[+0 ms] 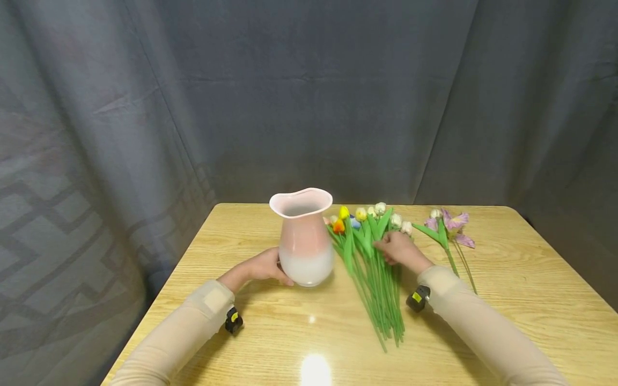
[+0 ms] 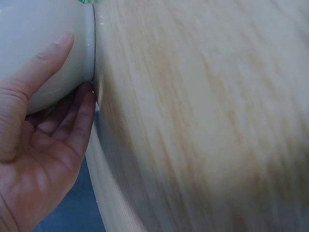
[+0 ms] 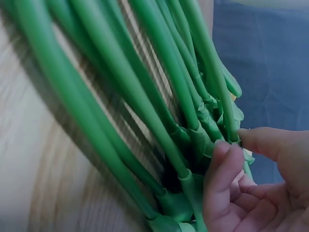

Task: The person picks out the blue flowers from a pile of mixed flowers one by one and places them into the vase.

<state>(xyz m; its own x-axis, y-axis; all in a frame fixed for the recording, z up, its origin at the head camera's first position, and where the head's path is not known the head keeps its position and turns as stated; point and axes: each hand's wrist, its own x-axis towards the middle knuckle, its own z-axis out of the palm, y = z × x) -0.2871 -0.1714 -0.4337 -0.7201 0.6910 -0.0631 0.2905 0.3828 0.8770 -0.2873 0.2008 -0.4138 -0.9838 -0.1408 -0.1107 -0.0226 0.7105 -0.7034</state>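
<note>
A pink-and-white vase (image 1: pixel 307 241) with a wavy flared rim stands upright on the table. Low on its left side, my left hand (image 1: pixel 266 265) holds it. In the left wrist view the thumb of that hand (image 2: pixel 43 145) lies along the white body (image 2: pixel 29 38), with the fingers curled near the base. To the right of the vase lies a bunch of artificial tulips (image 1: pixel 374 268), its yellow, orange, blue and white heads at the far end. My right hand (image 1: pixel 401 249) pinches one tulip stem (image 3: pixel 219 92) between thumb and forefinger, just where the leaves begin.
Farther right on the wooden table (image 1: pixel 521 279) lie a white tulip (image 1: pixel 436 213) and a purple flower (image 1: pixel 456 225) on long stems. Grey curtains (image 1: pixel 309 107) hang behind the table and along its sides.
</note>
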